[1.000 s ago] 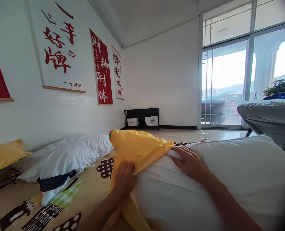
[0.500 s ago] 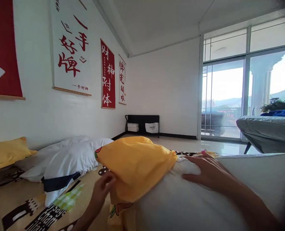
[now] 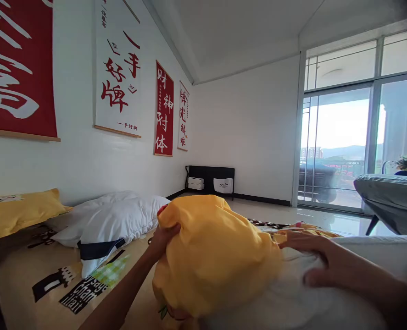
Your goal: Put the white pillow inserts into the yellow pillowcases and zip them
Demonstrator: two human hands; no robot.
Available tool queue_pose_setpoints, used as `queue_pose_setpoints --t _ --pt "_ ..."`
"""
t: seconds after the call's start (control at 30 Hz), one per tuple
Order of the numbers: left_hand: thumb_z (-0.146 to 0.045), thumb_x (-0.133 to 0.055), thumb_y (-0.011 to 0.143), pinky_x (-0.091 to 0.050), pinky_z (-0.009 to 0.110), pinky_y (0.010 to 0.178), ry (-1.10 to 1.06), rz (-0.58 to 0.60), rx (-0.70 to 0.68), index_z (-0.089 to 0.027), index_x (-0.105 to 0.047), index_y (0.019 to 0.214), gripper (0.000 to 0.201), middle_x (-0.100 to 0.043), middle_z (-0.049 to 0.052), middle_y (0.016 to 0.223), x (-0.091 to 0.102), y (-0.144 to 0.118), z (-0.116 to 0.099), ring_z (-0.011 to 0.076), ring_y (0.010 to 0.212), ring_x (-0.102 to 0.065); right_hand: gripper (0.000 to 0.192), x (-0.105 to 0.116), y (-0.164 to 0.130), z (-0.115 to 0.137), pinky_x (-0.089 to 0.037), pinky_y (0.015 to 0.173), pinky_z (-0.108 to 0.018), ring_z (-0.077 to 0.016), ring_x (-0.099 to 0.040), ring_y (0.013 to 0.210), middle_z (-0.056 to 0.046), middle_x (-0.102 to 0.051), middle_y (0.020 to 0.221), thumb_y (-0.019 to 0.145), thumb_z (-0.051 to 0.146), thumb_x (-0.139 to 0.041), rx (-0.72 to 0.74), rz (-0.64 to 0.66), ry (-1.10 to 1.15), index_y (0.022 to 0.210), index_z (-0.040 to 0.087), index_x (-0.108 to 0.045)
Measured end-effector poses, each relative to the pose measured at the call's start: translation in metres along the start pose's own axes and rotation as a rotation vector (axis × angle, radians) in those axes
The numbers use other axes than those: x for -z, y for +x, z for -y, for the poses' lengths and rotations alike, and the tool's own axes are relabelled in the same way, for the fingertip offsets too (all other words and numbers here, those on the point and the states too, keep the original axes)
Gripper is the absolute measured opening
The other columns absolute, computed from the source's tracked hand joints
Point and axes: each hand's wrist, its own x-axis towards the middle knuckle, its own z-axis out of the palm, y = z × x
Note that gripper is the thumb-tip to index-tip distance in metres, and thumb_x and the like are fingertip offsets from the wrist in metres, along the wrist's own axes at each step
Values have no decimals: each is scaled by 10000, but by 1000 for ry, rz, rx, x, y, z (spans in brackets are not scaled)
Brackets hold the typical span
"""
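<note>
While the yellow pillowcase point(image 3: 213, 256) covers the near end of the white pillow point(image 3: 292, 302), the left hand point(image 3: 164, 236) holds its grip pinched on the case's upper left edge. Right hand point(image 3: 313, 256) lies on the pillow just right of the case, fingers spread flat over the white fabric, thumb below. Pillow and case rest on a bed sheet point(image 3: 69, 284) printed with black lettering, of which only "chami" reads, partly. Left of the case lie a second white pillow point(image 3: 110, 220) and, farther left, a yellow pillow point(image 3: 17, 213). Above these, four wall scrolls point(image 3: 119, 68) carry Chinese calligraphy; the white one includes "一手好牌", the red one beyond it "财神附体". Beyond the case, a black shelf point(image 3: 210, 181) holds a white bag whose print is too small to read.
</note>
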Motion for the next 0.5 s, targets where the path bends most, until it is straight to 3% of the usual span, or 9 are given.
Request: queue_pose_setpoints --t 0.03,0.13,0.2,0.27,0.33,0.4,0.5 --pt "-519 -746 602 -502 401 854 72 -18 -25 -169 -591 1117 641 -655 108 1089 -1 -3 3 277 998 -609 461 5 5 7 -520 713 -392 -259 -635 787 -75 -693 906 625 619 -636 -19 -26 27 962 319 -731" --pt "-498 -728 612 -479 408 892 341 -25 -242 -202 -604 1097 582 -645 92 1079 -5 -14 9 274 1009 -588 478 9 26 47 -509 666 -376 -227 -618 741 -75 -680 904 809 611 -420 -53 -296 18 1051 297 -688" --pt "-491 -712 623 -437 437 950 523 15 -458 -217 -604 1117 575 -609 100 1123 -11 -23 9 285 1064 -552 458 -1 42 82 -505 759 -399 -247 -619 906 -80 -667 1064 856 565 -408 27 -415 -45 1147 295 -636" --pt "-463 -678 671 -412 452 974 659 47 -648 -231 -598 1146 535 -554 112 1168 -16 -31 6 289 1119 -512 425 -18 56 114 -444 910 -456 -261 -553 1111 -76 -608 1233 900 470 -403 173 -423 -133 1256 296 -558" --pt "-408 -637 735 -431 430 944 717 58 -773 -257 -574 1188 481 -498 114 1196 -16 -37 3 272 1137 -495 455 -36 69 138 -350 1013 -479 -244 -455 1245 -81 -524 1353 922 346 -391 308 -332 -188 1369 278 -440" --pt "-400 -630 752 -445 414 919 705 121 -831 -274 -550 1224 495 -472 111 1205 -9 -41 0 266 1132 -492 524 -51 79 151 -315 1043 -448 -218 -431 1265 -86 -503 1372 901 269 -417 374 -146 -168 1422 257 -361" --pt "-473 -615 763 -430 426 945 578 268 -652 -242 -576 1211 505 -500 113 1210 19 -42 -6 290 1148 -486 496 -61 89 152 -331 1020 -402 -221 -501 1155 -53 -604 1220 837 356 -537 327 134 -41 1324 273 -498"
